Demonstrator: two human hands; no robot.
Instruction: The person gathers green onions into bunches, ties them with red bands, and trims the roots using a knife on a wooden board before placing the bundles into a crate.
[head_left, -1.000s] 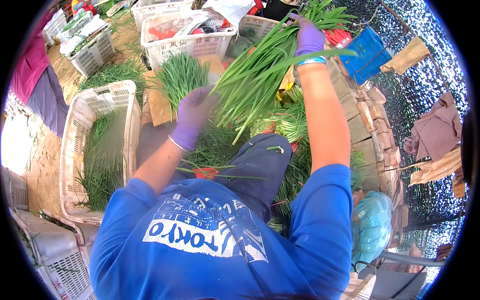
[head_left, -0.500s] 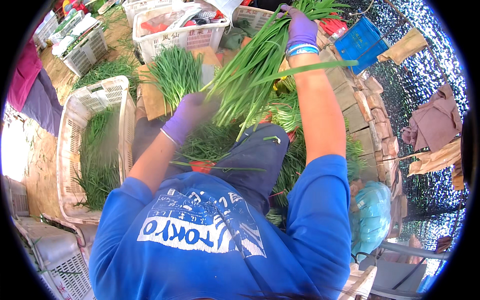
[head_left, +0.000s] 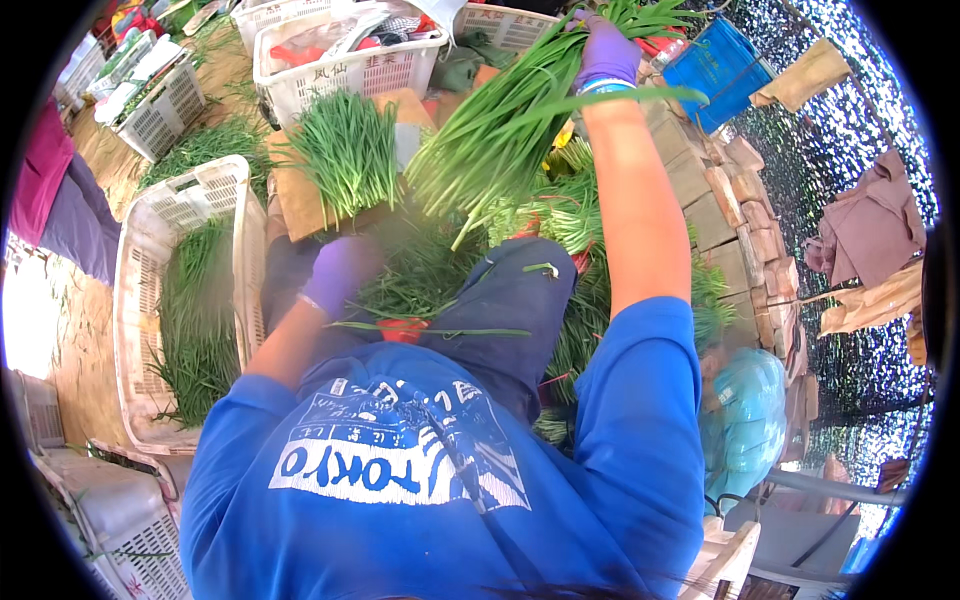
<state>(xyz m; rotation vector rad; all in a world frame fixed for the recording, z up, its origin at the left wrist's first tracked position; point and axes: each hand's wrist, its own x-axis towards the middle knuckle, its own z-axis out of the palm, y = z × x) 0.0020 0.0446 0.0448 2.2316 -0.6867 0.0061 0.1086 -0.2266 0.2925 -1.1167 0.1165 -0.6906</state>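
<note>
My right hand (head_left: 607, 52), in a purple glove, is closed around a large bunch of long green garlic chives (head_left: 495, 135), holding it up at the far middle. The pale stem ends hang down to the left, and one long leaf sticks out to the right across my wrist. My left hand (head_left: 342, 272), also gloved in purple, is near my lap, apart from the bunch; motion smears its fingers. Just beyond it, a neat bundle of garlic chives (head_left: 345, 150) lies on a brown board (head_left: 295, 190). Loose chives (head_left: 420, 275) lie below, between my legs.
Left of me stands a white crate (head_left: 128, 320) with chives inside. Another white crate (head_left: 350, 80) holding red and white items stands at the back. A blue crate (head_left: 715, 75) is at the far right, beside a brick edge (head_left: 735, 215). Trimmed chives (head_left: 570, 215) are heaped right of my knee.
My left hand has come away from the stem ends, moving down and left toward my lap. The bunch stays in my right hand, its stems swung slightly left and blurred.
</note>
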